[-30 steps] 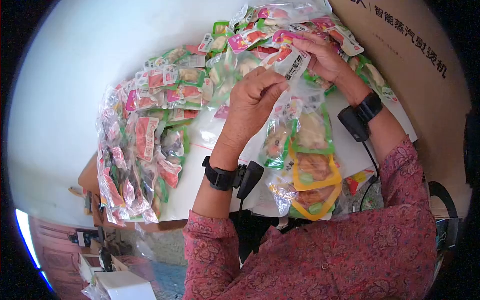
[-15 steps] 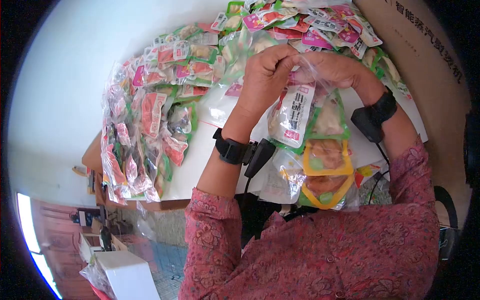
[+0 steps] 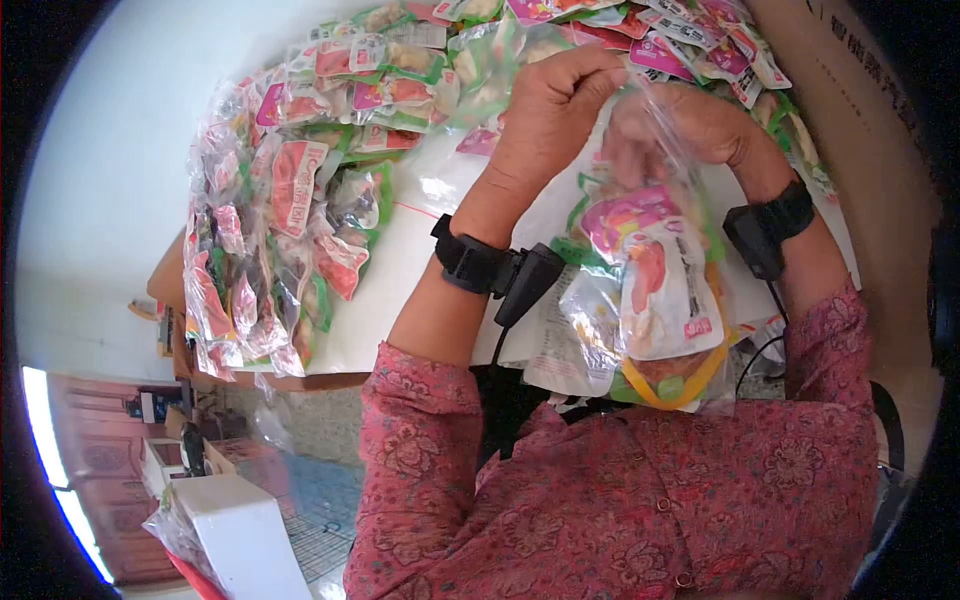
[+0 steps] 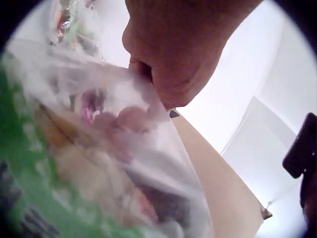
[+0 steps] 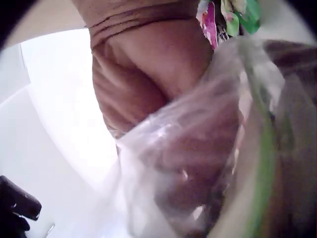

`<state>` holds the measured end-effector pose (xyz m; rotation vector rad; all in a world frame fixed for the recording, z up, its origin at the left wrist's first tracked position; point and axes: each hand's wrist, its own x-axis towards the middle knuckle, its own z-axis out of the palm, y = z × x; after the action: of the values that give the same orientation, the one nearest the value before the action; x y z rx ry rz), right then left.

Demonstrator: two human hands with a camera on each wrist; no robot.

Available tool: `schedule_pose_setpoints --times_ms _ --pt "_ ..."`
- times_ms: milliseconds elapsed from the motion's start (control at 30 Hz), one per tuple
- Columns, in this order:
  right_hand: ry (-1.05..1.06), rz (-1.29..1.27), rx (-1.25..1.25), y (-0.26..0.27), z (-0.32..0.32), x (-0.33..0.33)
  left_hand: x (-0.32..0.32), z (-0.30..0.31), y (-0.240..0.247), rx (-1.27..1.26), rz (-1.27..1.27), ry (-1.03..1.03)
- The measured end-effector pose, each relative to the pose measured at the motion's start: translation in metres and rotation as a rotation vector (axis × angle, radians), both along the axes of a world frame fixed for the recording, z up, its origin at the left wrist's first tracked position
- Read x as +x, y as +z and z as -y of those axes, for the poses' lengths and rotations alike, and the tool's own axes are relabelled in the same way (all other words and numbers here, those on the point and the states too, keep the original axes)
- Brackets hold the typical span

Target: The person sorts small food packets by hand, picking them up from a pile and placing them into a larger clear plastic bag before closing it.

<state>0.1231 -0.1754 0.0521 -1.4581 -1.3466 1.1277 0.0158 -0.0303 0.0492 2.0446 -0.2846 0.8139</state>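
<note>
My left hand [image 3: 548,122] pinches the mouth of a clear plastic bag [image 4: 163,144] between thumb and curled fingers, holding it up. My right hand [image 3: 695,125] reaches into the bag, its blurred fingers showing through the film in the head and left wrist views. Just below those fingers, a white and pink snack packet [image 3: 668,290] lies in the bag, label outward. A yellow-edged packet [image 3: 672,392] shows at the bag's bottom, and green-edged packets are partly hidden behind the pink one. In the right wrist view, the film [image 5: 163,134] crosses the right hand.
Many similar sealed packets [image 3: 300,190] are heaped along the left and far sides of the white tabletop [image 3: 400,260]. A large cardboard box [image 3: 850,130] stands on the right. A printed clear wrapper [image 3: 560,350] lies at the near edge by the bag.
The white and pink packet, earlier held out over the heap, has gone into the bag and slid down over the others. My right hand has let go of it; my left keeps hold of the bag.
</note>
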Motion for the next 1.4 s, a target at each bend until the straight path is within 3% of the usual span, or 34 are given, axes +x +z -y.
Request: schedule_pose_setpoints --times_ms 133,333,400,533,633,767,833,867,933,1067,1167,1233,1400 --pt "0.039 -0.068 -0.052 0.005 0.001 0.0 0.004 -0.002 -0.003 -0.036 0.088 -0.034" --pt "0.257 -0.463 -0.227 0.004 -0.003 0.006 -0.005 0.002 0.001 -0.061 -0.003 0.036" --pt "0.367 -0.616 -0.269 0.0 -0.003 0.013 -0.007 0.002 0.004 0.035 0.039 0.096" --pt "0.298 -0.395 -0.159 0.008 0.004 0.003 -0.004 0.003 -0.002 -0.127 -0.042 0.083" --pt "0.129 -0.293 -0.038 0.005 0.001 0.003 -0.003 0.001 -0.011 -0.219 -0.067 -0.011" --pt "-0.012 -0.353 0.001 -0.004 -0.004 0.004 -0.006 0.003 -0.016 -0.291 -0.09 -0.016" --pt "-0.347 -0.068 0.258 -0.009 -0.008 0.003 -0.008 0.003 -0.019 -0.361 -0.139 -0.035" --pt "-0.345 -0.064 0.252 -0.008 -0.003 0.007 -0.008 0.002 -0.021 -0.368 -0.135 -0.034" --pt "-0.489 0.432 0.337 0.01 0.025 0.013 -0.006 0.0 -0.024 -0.379 -0.151 -0.083" --pt "-0.909 1.1 0.143 0.033 0.099 0.008 -0.003 -0.001 -0.027 -0.418 -0.157 -0.083" --pt "-0.987 1.178 0.088 0.008 0.143 0.023 0.0 -0.003 -0.031 -0.438 -0.124 -0.156" --pt "-1.074 1.204 -0.521 0.0 0.158 0.023 0.001 -0.003 -0.032 -0.428 -0.113 -0.192" --pt "-0.984 1.298 -0.456 -0.039 0.174 0.05 -0.007 0.0 -0.024 -0.483 -0.149 -0.185"
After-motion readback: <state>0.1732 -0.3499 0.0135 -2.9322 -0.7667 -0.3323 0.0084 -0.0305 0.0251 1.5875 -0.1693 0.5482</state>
